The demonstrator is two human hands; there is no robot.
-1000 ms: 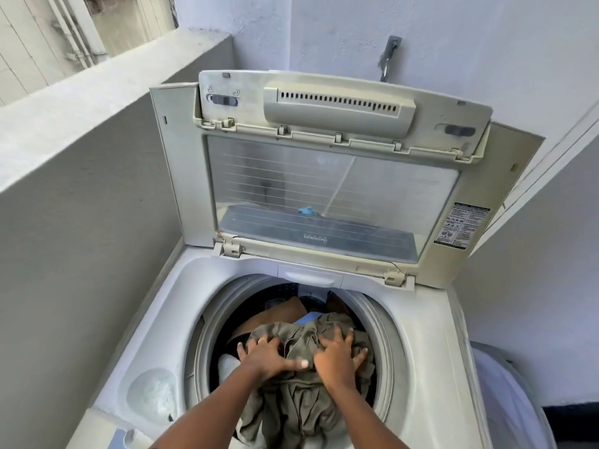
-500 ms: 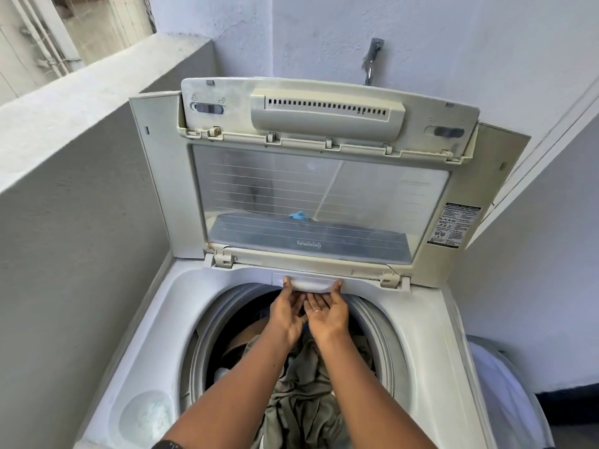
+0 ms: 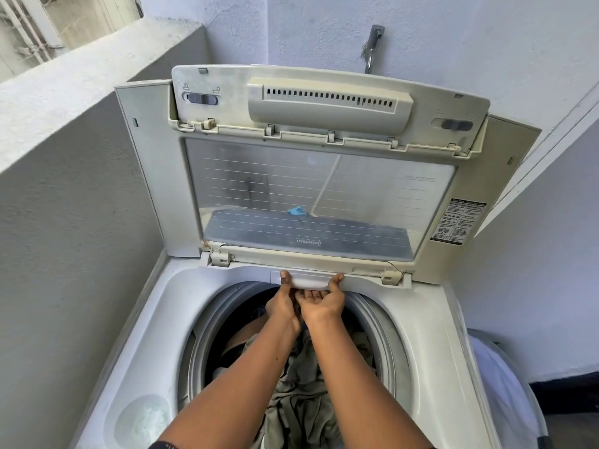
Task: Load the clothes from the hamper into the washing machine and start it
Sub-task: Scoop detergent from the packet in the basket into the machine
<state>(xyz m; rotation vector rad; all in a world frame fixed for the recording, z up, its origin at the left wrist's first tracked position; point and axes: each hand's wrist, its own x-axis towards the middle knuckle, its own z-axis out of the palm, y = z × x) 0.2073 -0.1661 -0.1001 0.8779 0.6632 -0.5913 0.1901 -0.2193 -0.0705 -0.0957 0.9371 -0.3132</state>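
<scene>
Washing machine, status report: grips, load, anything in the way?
Left grip and right grip both pinch white panel at washing machine rear rim, thumbs on top. Clothes inside. Lid up; no obstruction seen.

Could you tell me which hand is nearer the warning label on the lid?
Right. The right hand holds the white panel, below-left of the warning label; the left hand holds it farther left.
</scene>
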